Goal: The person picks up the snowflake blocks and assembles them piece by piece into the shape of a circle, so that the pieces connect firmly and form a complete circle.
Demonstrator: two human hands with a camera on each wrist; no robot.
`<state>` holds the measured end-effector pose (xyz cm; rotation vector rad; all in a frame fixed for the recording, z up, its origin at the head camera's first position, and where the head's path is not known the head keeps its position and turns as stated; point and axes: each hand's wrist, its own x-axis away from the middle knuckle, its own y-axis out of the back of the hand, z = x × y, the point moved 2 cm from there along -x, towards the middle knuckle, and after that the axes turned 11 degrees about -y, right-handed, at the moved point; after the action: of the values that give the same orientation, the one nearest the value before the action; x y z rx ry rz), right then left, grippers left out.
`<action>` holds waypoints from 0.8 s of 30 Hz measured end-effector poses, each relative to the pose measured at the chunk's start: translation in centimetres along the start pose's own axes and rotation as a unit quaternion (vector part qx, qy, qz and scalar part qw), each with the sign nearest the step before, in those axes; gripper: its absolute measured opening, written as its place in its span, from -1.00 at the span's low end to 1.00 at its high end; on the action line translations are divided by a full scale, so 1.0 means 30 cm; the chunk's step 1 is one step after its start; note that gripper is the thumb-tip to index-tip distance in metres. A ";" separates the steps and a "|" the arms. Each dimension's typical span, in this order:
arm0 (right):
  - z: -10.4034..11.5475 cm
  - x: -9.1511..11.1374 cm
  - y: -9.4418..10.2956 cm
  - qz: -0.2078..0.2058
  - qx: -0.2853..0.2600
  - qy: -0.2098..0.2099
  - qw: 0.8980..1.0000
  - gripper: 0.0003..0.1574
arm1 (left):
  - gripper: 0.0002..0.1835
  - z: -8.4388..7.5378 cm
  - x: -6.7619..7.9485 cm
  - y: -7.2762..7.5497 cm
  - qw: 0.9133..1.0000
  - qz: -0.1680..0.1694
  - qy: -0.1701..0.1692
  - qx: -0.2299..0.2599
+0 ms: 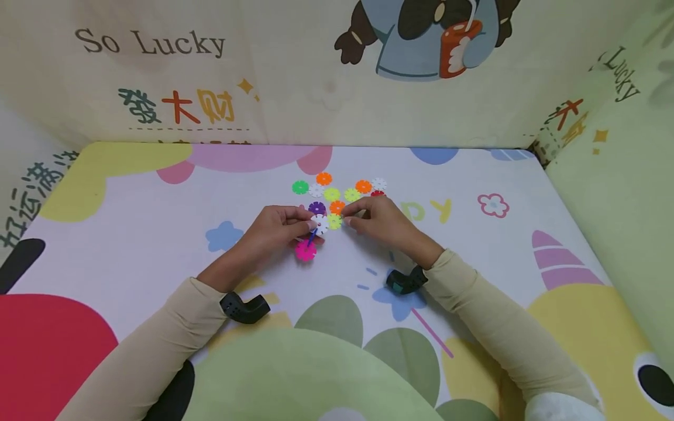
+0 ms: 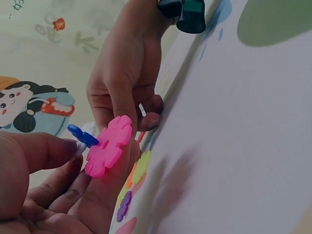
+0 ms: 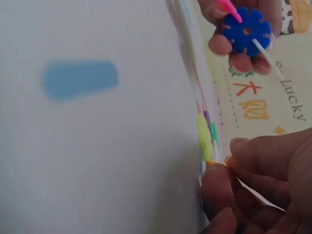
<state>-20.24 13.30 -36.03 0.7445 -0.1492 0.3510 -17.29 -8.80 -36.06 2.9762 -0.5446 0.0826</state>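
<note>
My left hand (image 1: 286,225) pinches a small joined set of notched plastic flower discs. In it are a white disc (image 1: 319,224), a blue disc (image 3: 247,31) seen edge-on in the left wrist view, and a pink disc (image 2: 109,146). The right hand (image 1: 381,219) is beside the loose discs, fingers bent, thumb and forefinger tips slightly apart. Nearest its fingertips lie an orange disc (image 1: 337,207) and a yellow-green disc (image 1: 334,221). No disc shows between those fingertips, though the contact point is partly hidden.
Behind the hands, more loose discs lie on the patterned tabletop, among them a purple disc (image 1: 317,208), a green disc (image 1: 300,187) and a red disc (image 1: 377,193) partly covered by the right hand. A printed curtain (image 1: 295,70) hangs along the table's far edge.
</note>
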 end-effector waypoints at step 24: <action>0.050 -0.051 -0.042 0.015 0.112 0.019 0.993 -0.64 | -0.69 0.011 -0.002 -0.001 1.000 -0.005 0.021 0.002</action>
<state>-21.24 11.03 -36.12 0.9574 -0.0863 0.4150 -17.32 -8.79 -36.39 2.9736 -0.5264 0.1462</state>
